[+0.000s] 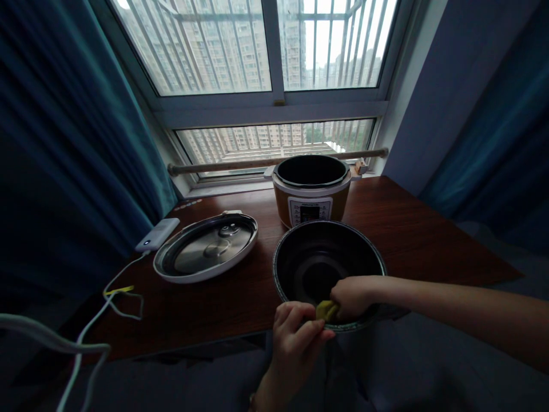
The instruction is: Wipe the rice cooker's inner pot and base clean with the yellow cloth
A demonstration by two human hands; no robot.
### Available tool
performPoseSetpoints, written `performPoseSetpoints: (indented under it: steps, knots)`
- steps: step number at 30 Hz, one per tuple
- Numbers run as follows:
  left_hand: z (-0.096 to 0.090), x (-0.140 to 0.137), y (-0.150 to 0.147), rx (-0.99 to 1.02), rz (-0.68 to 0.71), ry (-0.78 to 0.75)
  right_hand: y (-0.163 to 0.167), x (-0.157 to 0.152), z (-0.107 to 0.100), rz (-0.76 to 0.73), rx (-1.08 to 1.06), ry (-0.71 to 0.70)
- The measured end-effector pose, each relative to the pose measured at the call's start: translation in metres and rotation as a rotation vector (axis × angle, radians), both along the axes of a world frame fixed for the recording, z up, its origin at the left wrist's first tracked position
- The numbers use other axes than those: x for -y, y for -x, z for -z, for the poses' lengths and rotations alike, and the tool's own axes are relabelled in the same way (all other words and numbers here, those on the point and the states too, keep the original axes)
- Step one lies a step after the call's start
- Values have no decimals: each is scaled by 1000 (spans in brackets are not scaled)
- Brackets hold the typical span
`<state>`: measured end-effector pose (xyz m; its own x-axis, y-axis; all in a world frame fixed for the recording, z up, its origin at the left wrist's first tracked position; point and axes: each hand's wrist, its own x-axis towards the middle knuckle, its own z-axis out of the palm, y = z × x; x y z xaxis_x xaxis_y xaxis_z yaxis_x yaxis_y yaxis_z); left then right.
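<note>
1. Down at the front edge of the brown table (214, 297), the big dark pot (328, 269) sits, part of it past the edge.
2. The left hand (295, 337) grips the pot's near rim, fingers curled shut on it.
3. The right hand (354, 296) reaches inside the pot and is closed on a yellow sponge (326, 310), pressed to the near wall.
4. Behind the pot, by the window, stands the cooker (311, 197).
5. At the left lies the lid (206, 247), with a white power bank (158, 234) at the table's left edge.
</note>
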<state>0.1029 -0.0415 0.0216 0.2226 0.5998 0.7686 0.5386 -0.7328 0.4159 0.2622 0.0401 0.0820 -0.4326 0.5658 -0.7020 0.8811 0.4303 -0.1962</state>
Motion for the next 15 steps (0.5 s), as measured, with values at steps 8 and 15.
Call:
performPoseSetpoints:
  steps: [8, 15]
  knots:
    - [-1, 0, 0, -9, 4, 6, 1, 11, -10, 339, -397, 150]
    - [-1, 0, 1, -6, 11, 0, -37, 32, -28, 157, -415, -107]
